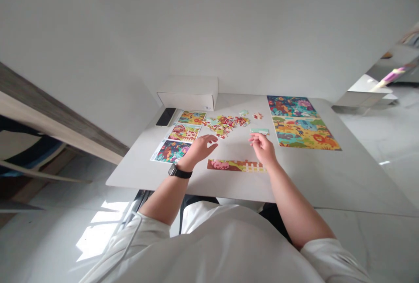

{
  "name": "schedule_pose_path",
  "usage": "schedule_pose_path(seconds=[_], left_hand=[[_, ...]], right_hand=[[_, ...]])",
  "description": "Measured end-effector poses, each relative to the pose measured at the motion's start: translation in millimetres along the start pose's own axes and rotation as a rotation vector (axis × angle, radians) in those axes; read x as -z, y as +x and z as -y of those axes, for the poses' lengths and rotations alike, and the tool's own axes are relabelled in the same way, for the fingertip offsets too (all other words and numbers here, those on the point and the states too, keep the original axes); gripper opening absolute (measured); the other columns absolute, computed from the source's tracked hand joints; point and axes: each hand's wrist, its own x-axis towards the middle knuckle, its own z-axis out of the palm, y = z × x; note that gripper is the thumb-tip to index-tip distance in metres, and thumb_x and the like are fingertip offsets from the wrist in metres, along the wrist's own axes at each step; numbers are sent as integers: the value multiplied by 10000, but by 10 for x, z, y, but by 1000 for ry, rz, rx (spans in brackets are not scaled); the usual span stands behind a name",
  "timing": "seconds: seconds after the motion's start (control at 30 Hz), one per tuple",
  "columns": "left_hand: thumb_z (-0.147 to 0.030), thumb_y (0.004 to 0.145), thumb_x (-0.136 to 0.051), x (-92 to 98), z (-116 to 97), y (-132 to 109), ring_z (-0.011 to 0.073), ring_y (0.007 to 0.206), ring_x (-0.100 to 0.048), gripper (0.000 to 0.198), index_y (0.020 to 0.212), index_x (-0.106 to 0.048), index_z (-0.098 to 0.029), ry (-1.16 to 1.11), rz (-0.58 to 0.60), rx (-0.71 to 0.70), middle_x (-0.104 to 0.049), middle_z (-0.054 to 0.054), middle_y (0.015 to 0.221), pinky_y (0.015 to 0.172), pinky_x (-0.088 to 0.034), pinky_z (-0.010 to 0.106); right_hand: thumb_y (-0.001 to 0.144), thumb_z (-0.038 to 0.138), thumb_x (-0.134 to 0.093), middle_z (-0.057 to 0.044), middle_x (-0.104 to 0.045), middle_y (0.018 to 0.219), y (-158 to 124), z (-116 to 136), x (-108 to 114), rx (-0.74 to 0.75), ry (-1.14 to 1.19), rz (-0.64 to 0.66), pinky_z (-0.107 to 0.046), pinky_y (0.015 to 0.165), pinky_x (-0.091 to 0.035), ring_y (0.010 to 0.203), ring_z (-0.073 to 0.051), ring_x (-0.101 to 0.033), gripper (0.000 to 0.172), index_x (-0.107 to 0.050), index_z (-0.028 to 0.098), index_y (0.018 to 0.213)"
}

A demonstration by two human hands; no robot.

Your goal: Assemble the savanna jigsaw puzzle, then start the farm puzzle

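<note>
My left hand hovers over the table with its thumb apart from the bent fingers, nothing between them. It is close to a heap of loose jigsaw pieces in red, green and yellow. My right hand has loosely curled, slightly parted fingers, with nothing visible in them. Just beyond its fingertips lies a pale green strip of puzzle pieces; whether they touch is unclear. Nearer my body lies a joined puzzle strip showing a pink pig and a white fence, its right end partly behind my right hand and wrist.
A sheet with three printed pictures lies at left, partly behind my left hand. Beside it is a phone. A white box stands against the wall. Two puzzle pictures, one dark blue and one yellow, lie at right.
</note>
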Motion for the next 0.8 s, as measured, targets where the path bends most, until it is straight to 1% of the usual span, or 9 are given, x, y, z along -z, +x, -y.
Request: schedule_pose_path(seconds=[0.1,0.2,0.27,0.4,0.53,0.63,0.8], left_hand=[[-323,1009,-641,8,84,219,248,992,-770,206,1134,-768,-219,21,-35,39,-811,82,1137,935,-624,394],[-330,1016,-633,-64,171,392,286,1083,-750,235,1160,-774,-209,94,-68,43,-798,110,1173,991,-611,433],[-310,1014,-633,-154,233,463,305,1165,-718,263,1217,-772,-217,156,-70,11,-777,118,1241,1043,-590,460],[-262,1000,-645,-358,353,503,335,1280,-643,355,1340,-745,-233,243,-90,-34,-730,130,1369,1130,-525,515],[-255,1005,-636,-486,429,504,315,1238,-641,336,1320,-754,-246,238,-67,-19,-737,115,1351,1120,-511,503],[-258,1005,-639,-518,458,523,298,1221,-644,307,1285,-764,-244,218,-72,-14,-751,108,1303,1124,-501,482],[-236,1003,-630,-516,474,543,288,1120,-680,276,1234,-781,-243,220,-67,-33,-783,105,1179,1062,-539,457]], right_hand=[[947,380,-579,-82,-816,1086,119,-82,238,-15,-43,-73,-392,884,-596,910,-242,-753,319,-722,253,1201],[918,374,-593,-91,-822,1048,171,-237,427,-33,-127,-124,-415,877,-596,942,-270,-763,287,-745,245,1125],[903,379,-584,-95,-825,1019,159,-370,497,-47,-168,-171,-428,884,-591,936,-282,-766,277,-755,240,1072],[893,419,-562,-109,-825,985,94,-597,529,-89,-169,-269,-434,867,-587,919,-297,-760,299,-757,225,1013],[881,443,-565,-103,-821,963,82,-659,509,-96,-153,-324,-424,845,-583,901,-295,-749,311,-757,227,997],[869,454,-588,-93,-817,933,93,-647,486,-119,-160,-309,-420,834,-584,884,-292,-745,300,-758,233,979],[892,453,-582,-75,-817,945,84,-655,459,-117,-163,-252,-405,843,-578,883,-271,-741,294,-761,246,1001]])
